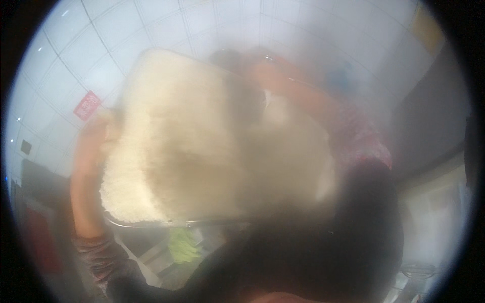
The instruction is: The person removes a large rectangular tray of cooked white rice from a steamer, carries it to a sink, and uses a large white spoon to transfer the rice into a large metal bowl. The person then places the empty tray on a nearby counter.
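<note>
Steam or a fogged lens blurs much of the view. A large rectangular tray with a thin shiny rim [185,224] fills the middle, tilted before my body. White grainy food, possibly cooked rice [129,193], covers its left side, and the right side lies in shadow. My left hand [108,127] grips the tray's left edge, its fingers partly hidden. Over the far edge, toward the right, is my right hand [261,74]. A dark blurred item [246,98] shows beside and below it; its kind and the hand's grip are unclear.
A white tiled wall [117,26] rises behind, bearing a red label with writing [87,105]. Beneath the tray lies a bright green cloth-like item [183,245]. At right, a large grey surface [428,113] slopes beside a pale ledge [432,170]. Something red [41,242] stands low at left.
</note>
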`<action>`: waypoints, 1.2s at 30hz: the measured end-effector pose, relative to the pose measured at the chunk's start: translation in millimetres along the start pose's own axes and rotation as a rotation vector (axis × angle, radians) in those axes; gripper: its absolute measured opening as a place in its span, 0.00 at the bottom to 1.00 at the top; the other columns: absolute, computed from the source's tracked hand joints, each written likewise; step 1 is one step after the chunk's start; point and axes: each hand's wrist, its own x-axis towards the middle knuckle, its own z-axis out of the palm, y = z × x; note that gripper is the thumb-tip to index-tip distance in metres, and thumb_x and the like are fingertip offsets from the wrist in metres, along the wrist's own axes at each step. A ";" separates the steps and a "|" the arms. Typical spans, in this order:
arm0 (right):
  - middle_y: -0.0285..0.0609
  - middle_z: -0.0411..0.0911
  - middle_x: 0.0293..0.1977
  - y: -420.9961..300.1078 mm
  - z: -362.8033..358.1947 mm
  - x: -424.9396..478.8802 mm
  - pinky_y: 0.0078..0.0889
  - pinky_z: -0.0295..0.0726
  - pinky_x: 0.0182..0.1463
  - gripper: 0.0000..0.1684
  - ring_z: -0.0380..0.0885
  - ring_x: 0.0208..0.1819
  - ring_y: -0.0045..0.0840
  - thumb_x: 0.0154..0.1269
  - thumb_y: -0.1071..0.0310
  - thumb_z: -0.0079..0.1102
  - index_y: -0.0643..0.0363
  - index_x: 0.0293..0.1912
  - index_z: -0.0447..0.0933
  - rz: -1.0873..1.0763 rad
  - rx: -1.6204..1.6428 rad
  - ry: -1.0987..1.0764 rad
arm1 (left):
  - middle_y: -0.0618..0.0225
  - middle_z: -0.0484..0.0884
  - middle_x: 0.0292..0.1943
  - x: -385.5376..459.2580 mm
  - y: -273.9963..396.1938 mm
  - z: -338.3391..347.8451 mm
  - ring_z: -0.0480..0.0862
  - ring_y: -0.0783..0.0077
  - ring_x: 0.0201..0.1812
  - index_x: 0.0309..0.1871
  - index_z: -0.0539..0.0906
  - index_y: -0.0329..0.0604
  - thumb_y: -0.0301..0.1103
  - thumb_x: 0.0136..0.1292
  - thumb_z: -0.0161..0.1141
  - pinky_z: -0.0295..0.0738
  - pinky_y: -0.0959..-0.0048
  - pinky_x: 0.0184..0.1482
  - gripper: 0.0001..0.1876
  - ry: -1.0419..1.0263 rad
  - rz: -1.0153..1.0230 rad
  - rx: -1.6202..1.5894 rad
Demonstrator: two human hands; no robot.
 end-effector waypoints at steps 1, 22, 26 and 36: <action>0.46 0.77 0.31 21.3 6.4 -10.0 0.37 0.74 0.39 0.17 0.75 0.34 0.37 0.57 0.57 0.47 0.60 0.35 0.78 0.019 0.035 -0.003 | 0.67 0.75 0.45 -3.9 7.1 -2.3 0.74 0.75 0.45 0.51 0.73 0.34 0.40 0.61 0.49 0.68 0.76 0.47 0.20 0.053 -0.036 0.074; 0.34 0.75 0.23 19.4 -178.9 -152.9 0.30 0.72 0.35 0.17 0.75 0.29 0.22 0.57 0.52 0.49 0.57 0.30 0.76 0.393 0.456 0.298 | 0.62 0.77 0.46 -11.9 6.6 7.3 0.76 0.72 0.45 0.51 0.75 0.35 0.44 0.61 0.52 0.68 0.75 0.50 0.22 0.060 -0.116 -0.167; 0.35 0.71 0.20 -75.3 -221.8 -105.9 0.24 0.72 0.26 0.14 0.71 0.22 0.21 0.63 0.61 0.45 0.62 0.33 0.73 -0.344 1.045 0.467 | 0.65 0.78 0.41 -7.8 10.3 3.6 0.77 0.73 0.42 0.48 0.75 0.34 0.42 0.58 0.56 0.71 0.77 0.43 0.21 -0.030 -0.025 -0.252; 0.32 0.67 0.15 -282.1 -178.0 -86.7 0.18 0.63 0.20 0.13 0.66 0.18 0.11 0.62 0.69 0.50 0.62 0.22 0.72 -0.669 1.063 0.397 | 0.52 0.78 0.42 -14.3 16.3 11.9 0.80 0.67 0.41 0.50 0.71 0.24 0.39 0.57 0.55 0.76 0.73 0.41 0.24 -0.047 -0.023 -0.354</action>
